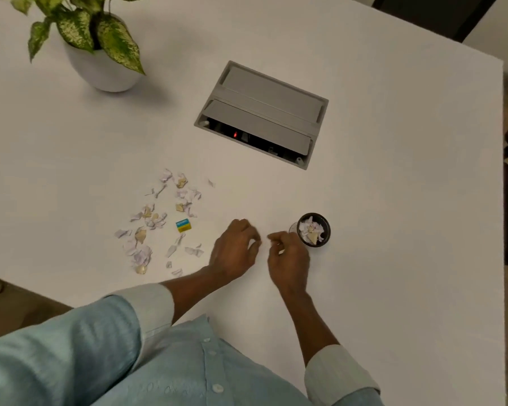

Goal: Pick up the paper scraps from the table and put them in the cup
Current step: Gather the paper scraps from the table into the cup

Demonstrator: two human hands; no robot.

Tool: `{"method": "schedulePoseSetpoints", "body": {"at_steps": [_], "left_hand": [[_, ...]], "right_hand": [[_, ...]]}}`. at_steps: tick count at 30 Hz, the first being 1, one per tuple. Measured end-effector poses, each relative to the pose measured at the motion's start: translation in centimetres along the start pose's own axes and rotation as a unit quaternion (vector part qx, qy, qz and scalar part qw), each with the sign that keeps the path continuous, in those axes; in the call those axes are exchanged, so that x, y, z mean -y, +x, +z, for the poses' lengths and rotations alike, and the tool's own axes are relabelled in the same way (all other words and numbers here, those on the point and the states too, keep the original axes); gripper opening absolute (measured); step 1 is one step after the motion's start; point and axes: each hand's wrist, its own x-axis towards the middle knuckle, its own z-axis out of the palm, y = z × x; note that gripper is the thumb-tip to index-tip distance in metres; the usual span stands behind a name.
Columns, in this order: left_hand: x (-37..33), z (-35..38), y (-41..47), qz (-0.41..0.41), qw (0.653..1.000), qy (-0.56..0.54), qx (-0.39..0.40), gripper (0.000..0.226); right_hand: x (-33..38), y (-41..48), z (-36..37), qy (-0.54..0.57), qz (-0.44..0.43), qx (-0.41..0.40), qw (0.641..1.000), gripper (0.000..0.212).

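Looking down on a white table (379, 200), a scatter of torn paper scraps (159, 221), white, lilac and tan, lies left of the frame's centre. The scatter forms a loose band whose long axis runs from upper right to lower left. The single scraps point every way. A small yellow and blue box (183, 225) sits among them, towards the band's right edge.

A small dark round cup (323, 244) stands upright right of centre, well apart from the scatter, its mouth open to the camera. It holds a heap of the same white and lilac scraps and one tan piece.

Both hands hover between the scatter and the cup, their fingertips nearly meeting. The left hand (235, 249) has its fingers curled inward. I cannot tell whether it holds anything. The right hand (288, 259), just beside the cup, has its fingers curled too, and a small pale scrap (280, 252) shows pinched at its thumb.

A green and cream leafy plant in a white pot (103, 68) stands at upper left. A grey cable hatch (261, 109) is set into the table above centre.
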Motion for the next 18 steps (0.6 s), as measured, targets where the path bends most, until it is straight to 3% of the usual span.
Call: {"method": "schedulePoseSetpoints", "body": {"at_steps": [5,9,14,18], "left_hand": [[8.0,-3.2,-5.6,-0.079,0.995,0.056,-0.01,0.016],[12.6,-5.4,-9.0,-0.121,0.985,0.114,0.041,0.046],[14.5,-6.2,-10.8,-0.138,0.978,0.108,0.112,0.086],[14.6,-5.7,-10.9,-0.152,0.982,0.058,0.096,0.091]], "right_hand": [[0.3,-3.0,5.2,-0.049,0.01,0.172,0.984,0.025],[-0.2,-3.8,7.6,-0.092,0.021,0.275,0.957,0.057],[0.3,-3.5,8.9,-0.115,0.0,0.33,0.937,0.092],[0.9,-2.9,9.6,-0.126,-0.013,0.355,0.926,0.109]]}}
